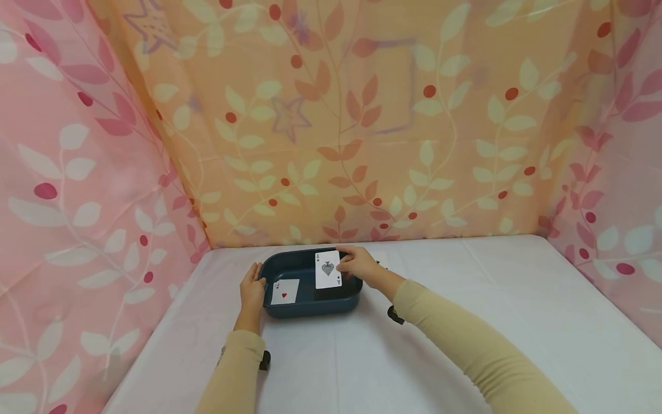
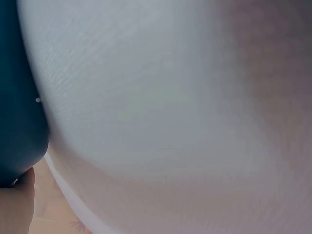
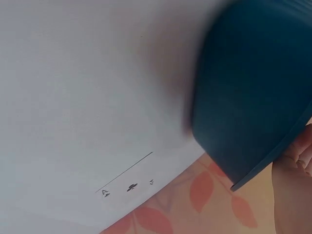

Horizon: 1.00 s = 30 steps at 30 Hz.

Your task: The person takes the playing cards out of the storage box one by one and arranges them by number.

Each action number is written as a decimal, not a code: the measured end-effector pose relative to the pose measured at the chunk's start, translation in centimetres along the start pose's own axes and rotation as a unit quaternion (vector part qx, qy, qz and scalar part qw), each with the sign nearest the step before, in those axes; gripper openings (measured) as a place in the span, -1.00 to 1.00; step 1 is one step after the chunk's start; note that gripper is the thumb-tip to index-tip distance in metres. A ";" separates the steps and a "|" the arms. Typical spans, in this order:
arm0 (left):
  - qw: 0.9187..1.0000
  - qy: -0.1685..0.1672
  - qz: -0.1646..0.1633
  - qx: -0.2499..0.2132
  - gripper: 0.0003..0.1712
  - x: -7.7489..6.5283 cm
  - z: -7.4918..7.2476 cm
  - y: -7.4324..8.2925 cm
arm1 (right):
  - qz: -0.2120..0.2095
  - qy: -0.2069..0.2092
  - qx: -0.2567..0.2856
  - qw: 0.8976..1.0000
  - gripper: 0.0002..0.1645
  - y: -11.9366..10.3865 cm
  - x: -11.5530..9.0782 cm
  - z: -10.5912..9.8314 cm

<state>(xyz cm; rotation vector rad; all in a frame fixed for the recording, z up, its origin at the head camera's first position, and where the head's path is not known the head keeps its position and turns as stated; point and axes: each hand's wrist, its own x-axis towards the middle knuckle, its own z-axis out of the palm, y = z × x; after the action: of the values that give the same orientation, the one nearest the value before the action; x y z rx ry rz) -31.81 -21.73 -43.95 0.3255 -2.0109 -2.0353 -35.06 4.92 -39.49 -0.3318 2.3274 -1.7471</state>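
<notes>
A dark blue tray (image 1: pixel 310 310) sits on the table. My left hand (image 1: pixel 252 293) holds its left end, fingers along the outside and thumb at the rim; in the left wrist view part of that hand (image 2: pixel 17 204) shows against the tray wall (image 2: pixel 22 97). My right hand (image 1: pixel 359 265) pinches an ace of spades card (image 1: pixel 327 270) by its right edge, face up over the right part of the tray. Inside the tray at the left lies an ace of hearts (image 1: pixel 287 290), with another card's edge peeking out behind it.
A club card (image 3: pixel 130 183) lies face up on the white-covered table (image 1: pixel 465 322), to the right of the tray and partly behind my right wrist in the head view. Patterned cloth (image 1: pixel 362 144) hangs behind the table, with pink cloth on both sides.
</notes>
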 end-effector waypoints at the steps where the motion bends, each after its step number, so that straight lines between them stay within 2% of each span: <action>1: 1.000 0.000 -0.002 0.003 -0.32 0.0 0.0 0.0 | 0.004 0.001 0.000 1.000 -0.28 0.0 -0.1 -0.2; 8: 1.000 -0.005 -0.014 0.022 -0.32 0.0 -0.2 0.1 | 0.025 0.013 0.020 0.999 -0.28 0.4 -0.2 -1.3; 17: 1.000 -0.011 -0.015 0.015 -0.33 0.0 -0.5 -0.4 | 0.028 0.018 0.028 0.999 -0.28 0.6 -1.1 -2.6; 30: 1.000 -0.007 -0.015 0.005 -0.32 0.2 -0.2 -0.1 | 0.041 0.029 0.026 0.998 -0.27 1.1 -1.4 -5.0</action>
<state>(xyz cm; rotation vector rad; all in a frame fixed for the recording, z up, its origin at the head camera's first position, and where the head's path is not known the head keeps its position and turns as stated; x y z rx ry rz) -31.99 -21.97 -44.06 0.3464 -2.0377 -2.0505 -35.31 10.20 -39.11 -0.1765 2.2949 -1.7970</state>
